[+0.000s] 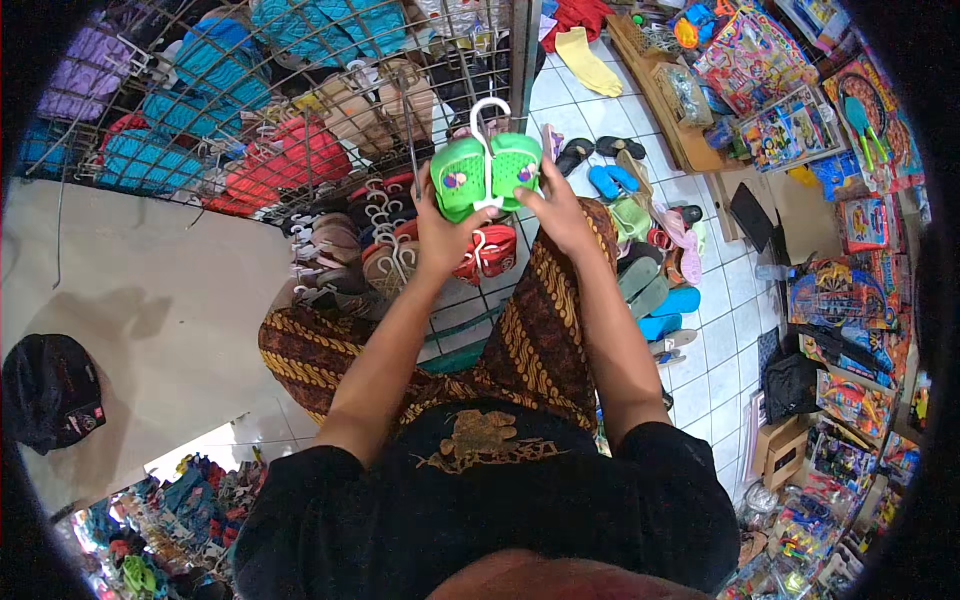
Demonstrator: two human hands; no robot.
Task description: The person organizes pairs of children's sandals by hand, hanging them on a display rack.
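A pair of small green clogs (459, 171) hangs on a white plastic shoe hanger (489, 112), its hook pointing up. My left hand (444, 229) grips the left side and lower edge of the pair, with the thumb at the hanger's lower end. My right hand (556, 206) holds the right clog from its outer side, thumb on the front. Just below the clogs lies a red pair of shoes (491, 251) on a white hanger. Left of it are several brown sandals (390, 266) with white hangers.
A metal grid rack (300, 97) with hanging footwear rises at the upper left. Loose slippers (643, 281) lie on the white tiled floor at right. A wooden bench (660, 97) and packaged toys (844, 292) stand beyond. A black cap (52, 390) rests on a beige surface (187, 300).
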